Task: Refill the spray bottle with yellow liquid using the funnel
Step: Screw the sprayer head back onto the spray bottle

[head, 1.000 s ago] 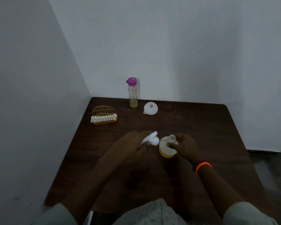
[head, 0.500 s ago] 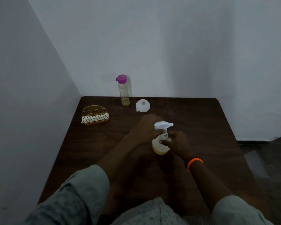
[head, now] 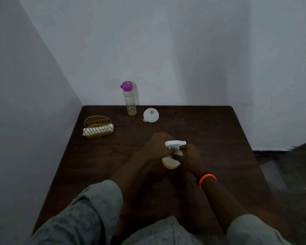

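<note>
The spray bottle [head: 170,162] stands in the middle of the dark wooden table [head: 219,138], its rounded body showing yellow liquid at the bottom. Its white spray head [head: 175,143] sits on top of the neck. My left hand [head: 155,149] grips the spray head from the left. My right hand [head: 189,156] holds the bottle's neck and shoulder from the right. The white funnel [head: 151,115] lies mouth-up at the back of the table. Left of it stands a tall clear bottle [head: 130,101] with a purple cap and a little yellow liquid at its bottom.
A gold wire holder [head: 97,127] with white napkins sits at the back left of the table. Walls close in on the left and behind. The table's right edge drops to a dark floor [head: 290,174].
One second ago the spray head was off, held to the bottle's left by my left hand. It has since been brought onto the neck, and both hands have closed around the top.
</note>
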`<state>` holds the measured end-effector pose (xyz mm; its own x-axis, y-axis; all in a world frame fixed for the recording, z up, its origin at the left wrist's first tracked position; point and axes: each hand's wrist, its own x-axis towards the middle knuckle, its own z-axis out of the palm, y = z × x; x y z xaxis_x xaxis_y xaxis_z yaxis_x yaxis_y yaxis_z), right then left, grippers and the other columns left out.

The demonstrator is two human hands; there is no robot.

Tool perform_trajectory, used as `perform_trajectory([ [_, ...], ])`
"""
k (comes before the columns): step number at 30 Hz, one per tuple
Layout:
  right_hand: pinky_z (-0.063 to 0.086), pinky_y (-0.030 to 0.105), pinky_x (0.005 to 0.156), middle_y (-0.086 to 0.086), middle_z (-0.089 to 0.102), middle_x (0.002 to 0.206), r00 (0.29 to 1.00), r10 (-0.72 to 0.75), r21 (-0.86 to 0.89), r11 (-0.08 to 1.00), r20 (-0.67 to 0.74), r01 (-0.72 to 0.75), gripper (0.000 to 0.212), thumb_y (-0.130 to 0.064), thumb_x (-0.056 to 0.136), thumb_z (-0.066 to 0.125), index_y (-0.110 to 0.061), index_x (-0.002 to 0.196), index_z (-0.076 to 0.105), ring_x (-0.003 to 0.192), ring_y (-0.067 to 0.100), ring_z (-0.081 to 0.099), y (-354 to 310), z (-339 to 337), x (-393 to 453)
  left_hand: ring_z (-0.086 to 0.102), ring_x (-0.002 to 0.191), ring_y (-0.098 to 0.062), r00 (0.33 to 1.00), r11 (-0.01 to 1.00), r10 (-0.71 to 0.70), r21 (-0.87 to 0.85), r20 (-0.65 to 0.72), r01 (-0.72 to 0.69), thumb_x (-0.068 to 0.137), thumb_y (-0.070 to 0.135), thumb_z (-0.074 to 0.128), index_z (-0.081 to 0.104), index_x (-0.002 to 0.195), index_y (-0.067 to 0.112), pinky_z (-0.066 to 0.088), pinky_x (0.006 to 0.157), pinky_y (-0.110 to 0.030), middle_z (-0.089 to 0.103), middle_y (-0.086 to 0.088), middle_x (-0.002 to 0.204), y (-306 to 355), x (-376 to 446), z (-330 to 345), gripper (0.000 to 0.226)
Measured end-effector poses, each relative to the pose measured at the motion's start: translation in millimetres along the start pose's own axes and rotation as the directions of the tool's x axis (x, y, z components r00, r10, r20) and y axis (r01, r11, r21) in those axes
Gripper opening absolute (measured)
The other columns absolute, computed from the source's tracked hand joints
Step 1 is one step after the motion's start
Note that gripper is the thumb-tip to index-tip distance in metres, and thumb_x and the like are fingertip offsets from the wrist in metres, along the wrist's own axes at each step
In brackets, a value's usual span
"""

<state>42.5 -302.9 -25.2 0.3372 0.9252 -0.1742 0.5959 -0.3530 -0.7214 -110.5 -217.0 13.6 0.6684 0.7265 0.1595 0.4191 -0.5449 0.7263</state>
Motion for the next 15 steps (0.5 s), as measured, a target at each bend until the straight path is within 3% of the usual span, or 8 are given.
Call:
perform_trajectory([
  [2, 0.032, 0.009, 0.057, -0.001, 0.065, 0.087, 1.000, 0.005, -0.009, 1.000, 0.001, -0.005, 0.033, -0.027, 0.073, 0.086, -0.007, 0.097, 0.076, 0.074, 0.006, 0.056, -1.8, -1.1, -1.5, 0.064, 0.077, -0.007, 1.000, 1.000, 0.018, -0.015, -0.020, -0.018, 0.066, 0.026, 0.089, 0.074, 0.089, 0.009, 0.041, 0.069, -0.009, 0.072, -0.004, 0.087, -0.7, -1.8, 2.9, 0.032],
  [6, 0.036, 0.007, 0.054, -0.017, 0.058, 0.070, 0.998, -0.054, -0.002, 0.999, 0.013, 0.054, 0.020, -0.018, 0.075, 0.085, -0.005, 0.089, 0.078, 0.062, -0.005, 0.052, -7.3, -6.4, -4.3, 0.066, 0.076, -0.014, 0.998, 1.000, 0.003, -0.016, -0.062, -0.004, 0.062, 0.022, 0.092, 0.074, 0.083, 0.003, 0.038, 0.069, -0.007, 0.072, -0.010, 0.083, -0.1, 0.6, 6.2, 0.034],
  [11, 0.036, 0.008, 0.058, -0.005, 0.067, 0.080, 0.995, -0.097, -0.017, 0.995, 0.011, 0.097, 0.020, -0.019, 0.077, 0.084, -0.007, 0.092, 0.078, 0.063, -0.008, 0.051, -9.6, -5.5, -4.6, 0.064, 0.079, -0.011, 0.999, 0.999, -0.037, 0.001, 0.037, 0.037, 0.065, 0.029, 0.089, 0.076, 0.089, 0.011, 0.042, 0.068, -0.021, 0.072, -0.003, 0.087, -1.7, 8.2, 1.4, 0.034],
  [15, 0.035, 0.008, 0.054, -0.007, 0.063, 0.075, 0.995, -0.102, -0.055, 0.993, 0.000, 0.101, 0.023, -0.021, 0.077, 0.084, -0.004, 0.090, 0.076, 0.060, -0.006, 0.047, -9.8, -6.3, -3.0, 0.066, 0.081, -0.005, 0.992, 1.000, 0.008, -0.021, 0.125, -0.005, 0.066, 0.018, 0.080, 0.078, 0.101, 0.014, 0.041, 0.069, -0.007, 0.076, 0.000, 0.093, 4.2, 9.0, -2.7, 0.036],
])
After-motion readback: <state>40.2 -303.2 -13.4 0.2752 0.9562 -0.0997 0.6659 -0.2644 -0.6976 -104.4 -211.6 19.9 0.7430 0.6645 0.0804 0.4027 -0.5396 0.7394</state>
